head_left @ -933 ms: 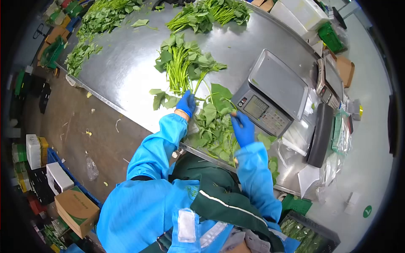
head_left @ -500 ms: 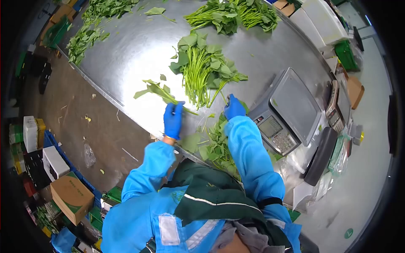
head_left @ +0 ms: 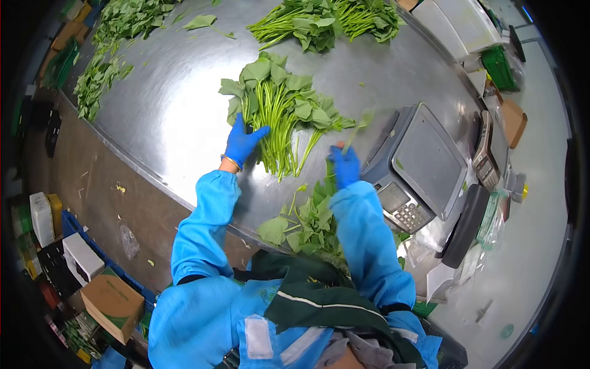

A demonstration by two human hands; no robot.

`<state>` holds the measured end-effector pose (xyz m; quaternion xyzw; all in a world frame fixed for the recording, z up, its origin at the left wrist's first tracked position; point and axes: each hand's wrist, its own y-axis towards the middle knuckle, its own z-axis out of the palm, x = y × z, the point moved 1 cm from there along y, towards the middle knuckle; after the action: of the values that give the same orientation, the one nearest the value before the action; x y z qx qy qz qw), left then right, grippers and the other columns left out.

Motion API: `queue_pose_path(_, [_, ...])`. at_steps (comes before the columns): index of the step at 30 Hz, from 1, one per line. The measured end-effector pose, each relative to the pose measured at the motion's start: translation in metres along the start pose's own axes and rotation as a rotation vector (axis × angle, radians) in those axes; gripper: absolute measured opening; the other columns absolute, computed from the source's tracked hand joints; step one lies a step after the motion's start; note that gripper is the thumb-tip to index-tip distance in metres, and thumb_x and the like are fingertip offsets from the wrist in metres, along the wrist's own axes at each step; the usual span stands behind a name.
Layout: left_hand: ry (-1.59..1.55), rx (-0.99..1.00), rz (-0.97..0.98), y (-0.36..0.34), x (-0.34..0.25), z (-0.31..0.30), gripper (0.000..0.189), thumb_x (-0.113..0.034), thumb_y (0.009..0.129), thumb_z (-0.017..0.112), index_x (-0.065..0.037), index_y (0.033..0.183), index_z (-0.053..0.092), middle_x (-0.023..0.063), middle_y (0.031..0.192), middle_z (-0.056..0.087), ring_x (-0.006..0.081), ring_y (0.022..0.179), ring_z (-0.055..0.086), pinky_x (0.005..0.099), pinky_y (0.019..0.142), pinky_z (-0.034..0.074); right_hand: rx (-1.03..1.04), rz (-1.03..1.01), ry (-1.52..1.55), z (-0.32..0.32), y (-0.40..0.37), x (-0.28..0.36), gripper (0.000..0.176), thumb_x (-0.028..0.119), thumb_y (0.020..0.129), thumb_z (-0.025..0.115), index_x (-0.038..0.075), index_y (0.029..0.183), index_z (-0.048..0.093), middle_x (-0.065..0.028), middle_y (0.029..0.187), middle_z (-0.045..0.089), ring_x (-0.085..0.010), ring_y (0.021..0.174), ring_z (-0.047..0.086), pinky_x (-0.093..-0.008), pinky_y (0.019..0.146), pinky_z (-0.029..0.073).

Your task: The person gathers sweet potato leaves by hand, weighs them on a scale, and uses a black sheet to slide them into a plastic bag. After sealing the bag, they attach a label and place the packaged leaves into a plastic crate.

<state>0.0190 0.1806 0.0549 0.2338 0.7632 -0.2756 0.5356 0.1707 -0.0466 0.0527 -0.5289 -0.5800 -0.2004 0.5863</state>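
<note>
Left hand (head_left: pixel 241 142) moved up-frame onto bunch (head_left: pixel 279 117); grip wide, flat. Right hand (head_left: pixel 345 165) grip narrow, pinching stem (head_left: pixel 359 126) beside scale (head_left: pixel 424 163). Worktop (head_left: pixel 178 111) bare centre-left to its edge.

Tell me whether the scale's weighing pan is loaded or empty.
Empty: the weighing pan shows bare grey metal; the greens lie on the table, one stem in the right hand.

Scale (head_left: pixel 430 163) toward the right of the steel table (head_left: pixel 178 104); greens (head_left: pixel 326 21) heaped at far edge; cardboard box (head_left: pixel 114 304) on floor.
</note>
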Motion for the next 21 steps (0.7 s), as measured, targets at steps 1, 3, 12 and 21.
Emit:
queue_pose_path(1, [-0.046,0.034,0.041,0.001,-0.005,0.007,0.082,-0.034,0.07,0.068,0.008,0.128,0.028,0.0219,0.12,0.048,0.0263,0.107,0.05,0.0319,0.088,0.039,0.073,-0.042,0.237,0.023,0.017,-0.04,0.033,0.017,0.08,0.061,0.002,0.107,0.05,-0.0088,0.082,0.059,-0.0162,0.067,0.055,-0.0284,0.059,0.045])
queue_pose_path(3, [0.099,-0.035,-0.092,0.004,0.019,0.03,0.083,-0.03,0.068,0.07,0.012,0.125,0.027,0.0247,0.122,0.044,0.0279,0.111,0.047,0.0326,0.089,0.039,0.075,-0.161,-0.102,0.056,0.013,-0.02,0.045,0.024,0.075,0.067,0.0,0.109,0.048,-0.011,0.085,0.059,-0.0175,0.069,0.055,-0.0311,0.063,0.046])
queue_pose_path(12, [-0.937,0.246,-0.509,-0.031,-0.02,0.068,0.053,-0.023,0.084,0.055,-0.001,0.127,0.033,0.0103,0.119,0.048,0.0173,0.107,0.047,0.0292,0.091,0.038,0.537,-0.157,0.146,0.067,-0.01,0.042,0.062,0.015,0.07,0.072,-0.002,0.118,0.036,-0.011,0.108,0.052,-0.02,0.097,0.052,-0.0315,0.084,0.043])
queue_pose_path(21, [-0.662,0.876,-0.191,-0.014,-0.082,0.06,0.061,-0.023,0.089,0.048,0.0,0.135,0.016,0.0115,0.135,0.032,0.0193,0.125,0.028,0.0319,0.105,0.018,0.521,-0.202,0.337,0.035,0.01,0.038,0.06,0.005,0.066,0.07,0.003,0.118,0.039,-0.0077,0.106,0.052,-0.0178,0.096,0.052,-0.031,0.082,0.043])
